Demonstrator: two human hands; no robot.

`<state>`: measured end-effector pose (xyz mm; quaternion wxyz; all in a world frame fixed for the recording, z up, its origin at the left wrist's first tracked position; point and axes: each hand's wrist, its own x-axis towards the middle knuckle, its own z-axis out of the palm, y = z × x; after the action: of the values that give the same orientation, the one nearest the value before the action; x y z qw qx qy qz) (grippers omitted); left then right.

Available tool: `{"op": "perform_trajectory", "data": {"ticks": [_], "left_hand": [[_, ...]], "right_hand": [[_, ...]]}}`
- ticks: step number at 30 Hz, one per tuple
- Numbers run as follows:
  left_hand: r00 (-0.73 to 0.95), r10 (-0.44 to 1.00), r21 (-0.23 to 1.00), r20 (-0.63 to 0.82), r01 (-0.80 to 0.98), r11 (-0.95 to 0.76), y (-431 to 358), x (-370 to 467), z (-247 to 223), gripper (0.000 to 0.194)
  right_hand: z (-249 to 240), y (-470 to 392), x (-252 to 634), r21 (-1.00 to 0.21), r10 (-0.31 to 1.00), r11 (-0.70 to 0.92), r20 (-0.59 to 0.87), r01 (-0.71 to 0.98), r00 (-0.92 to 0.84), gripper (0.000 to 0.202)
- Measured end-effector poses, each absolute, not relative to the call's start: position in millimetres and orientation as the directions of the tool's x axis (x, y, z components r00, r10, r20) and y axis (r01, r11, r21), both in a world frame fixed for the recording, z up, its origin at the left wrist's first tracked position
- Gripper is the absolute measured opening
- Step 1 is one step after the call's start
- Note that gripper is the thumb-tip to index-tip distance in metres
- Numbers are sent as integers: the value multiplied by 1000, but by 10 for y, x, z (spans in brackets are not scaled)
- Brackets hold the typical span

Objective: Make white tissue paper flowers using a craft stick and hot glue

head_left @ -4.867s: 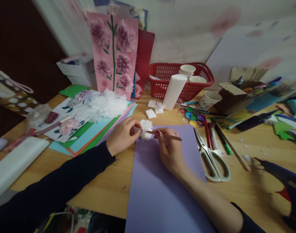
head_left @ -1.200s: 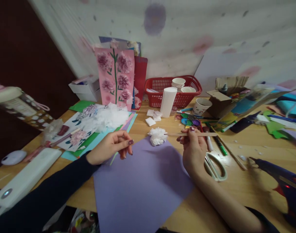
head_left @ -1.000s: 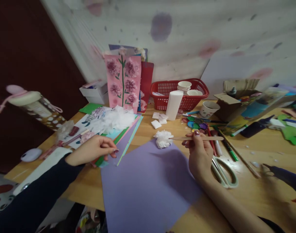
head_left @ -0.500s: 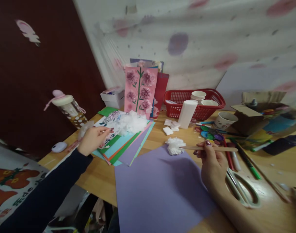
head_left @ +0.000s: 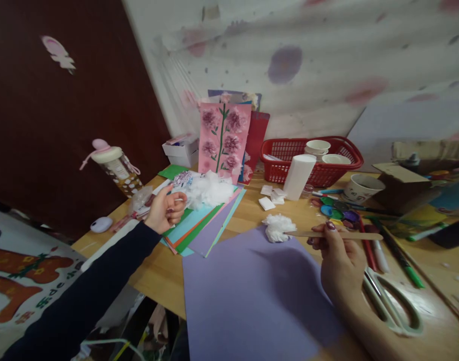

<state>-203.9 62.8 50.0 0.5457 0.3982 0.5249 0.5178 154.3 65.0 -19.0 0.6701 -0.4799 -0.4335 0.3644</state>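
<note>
Presently the right hand pinches a wooden stick, its tip touching the white tissue flower at the far edge of the purple sheet. Left of that sheet, the left hand curls loosely over the stacked coloured papers; whether it grips anything cannot be told. A careless push could slide the flower off the sheet, since nothing visibly anchors it.

a sheet of paper lies at the near edge of the table, with a tissue flower on its far corner. a stack of papers lies to its left, scissors to its right, and a basket behind.
</note>
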Motion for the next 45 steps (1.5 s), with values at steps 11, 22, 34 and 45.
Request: {"op": "perform_trajectory", "data": {"ticks": [11, 22, 34, 45], "left_hand": [[-124, 992, 936, -25, 346, 67, 753, -2283, 628, 67], [-207, 957, 602, 201, 797, 45, 1160, -2280, 203, 10], [-6, 999, 958, 39, 285, -35, 751, -1745, 703, 31], [255, 964, 997, -83, 23, 79, 736, -528, 291, 32]], "right_hand": [[-165, 640, 1520, -962, 910, 262, 221, -74, 350, 38], [-154, 603, 1531, -979, 919, 205, 191, -5, 344, 44], [-120, 568, 1506, -951, 903, 309, 292, -5, 314, 39], [-95, 482, 1426, -958, 964, 258, 248, -121, 95, 37]]}}
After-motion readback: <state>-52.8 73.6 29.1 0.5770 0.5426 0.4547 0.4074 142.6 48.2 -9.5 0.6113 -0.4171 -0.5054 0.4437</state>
